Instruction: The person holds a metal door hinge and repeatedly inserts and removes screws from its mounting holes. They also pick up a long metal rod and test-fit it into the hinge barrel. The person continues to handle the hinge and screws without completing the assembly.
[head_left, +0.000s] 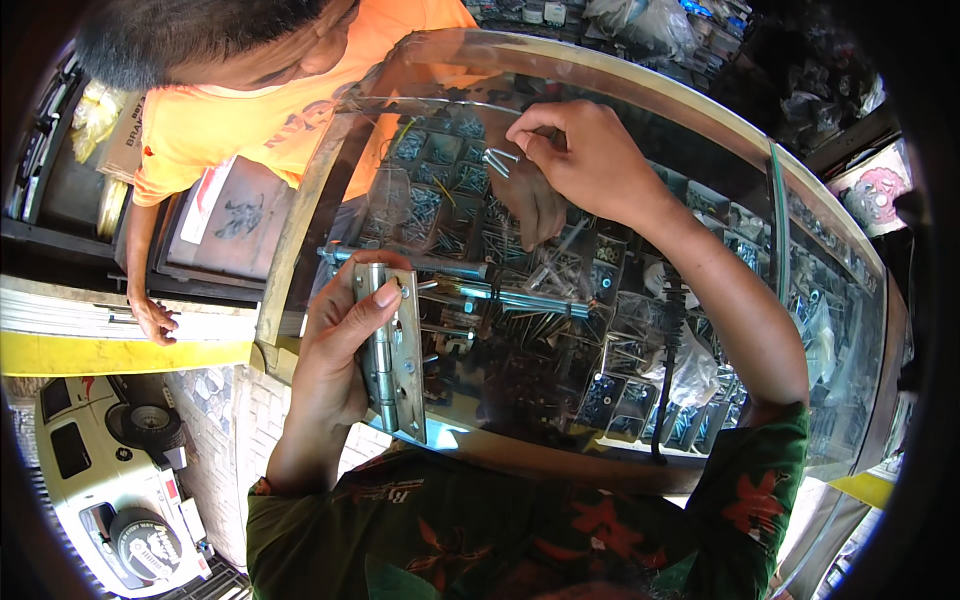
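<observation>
My left hand (345, 325) is wrapped round a folded metal hinge (407, 350), holding it upright above the near left part of a glass-topped case. The thumb presses on its leaf near the top, beside the barrel. Screws (429, 284) show at the leaf's right edge. Farther off, my right hand (585, 155) hovers over the glass with its fingers curled in; what they hold, if anything, is hidden. Just left of these fingertips are a few small silver screws (499, 162). The glass mirrors my right hand below it.
Inside the glass case (520, 395) are several compartments of bolts, screws and nuts. Long bolts (530, 299) lie near its middle. A dark coiled cord (670, 340) runs at the right. Across the case leans a person in an orange shirt (250, 130); a parked vehicle (100, 450) stands lower left.
</observation>
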